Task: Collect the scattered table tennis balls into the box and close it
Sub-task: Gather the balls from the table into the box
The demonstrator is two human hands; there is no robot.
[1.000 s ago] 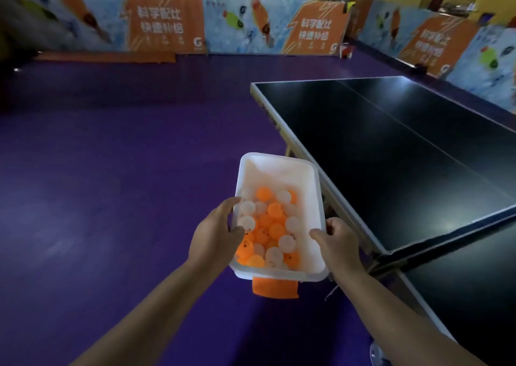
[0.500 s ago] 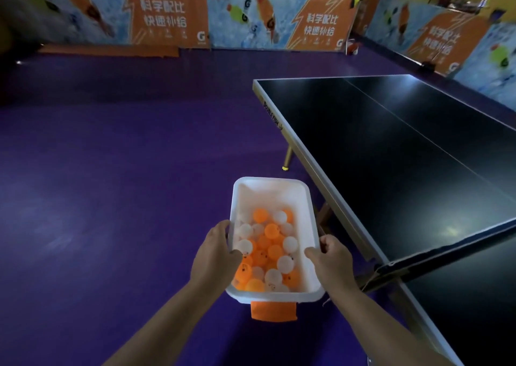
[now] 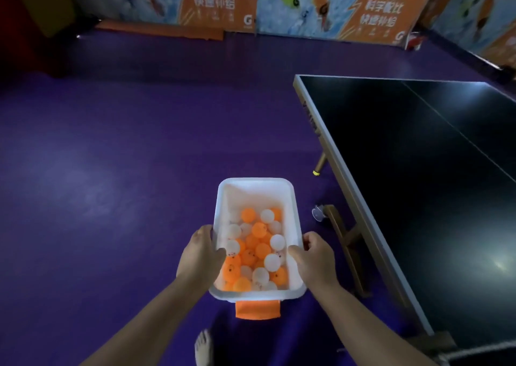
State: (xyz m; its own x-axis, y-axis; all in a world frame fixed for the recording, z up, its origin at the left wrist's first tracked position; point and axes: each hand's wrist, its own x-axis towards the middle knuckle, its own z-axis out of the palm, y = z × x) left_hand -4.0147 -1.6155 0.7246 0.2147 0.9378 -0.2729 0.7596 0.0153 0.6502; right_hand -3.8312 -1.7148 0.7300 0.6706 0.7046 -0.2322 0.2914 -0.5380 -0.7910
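Your left grip (image 3: 201, 254) and right grip (image 3: 317, 257) each clasp a side rim of the box (image 3: 257, 192), balls (image 3: 258, 230) inside, apparently lifted.

Take the white rectangular plastic box (image 3: 257, 190) as the dial's centre, twelve pointing away from the person. From seven round through nine to twelve the purple floor (image 3: 125, 184) lies open, as far as the orange-and-blue printed barrier boards (image 3: 279, 5) standing along its far edge. From one to five the black table tennis table (image 3: 418, 184) closes the way. Beneath its grey edge, at two to three, a gold-coloured leg frame (image 3: 343, 243) and a small pale castor wheel (image 3: 318, 213) stand near the right hand (image 3: 317, 257). At six a bare foot (image 3: 202, 346) stands. The box's top is uncovered: the left hand (image 3: 199, 254) and the right hand grip its long rims, and its far half is free above the orange and white balls (image 3: 259, 250).
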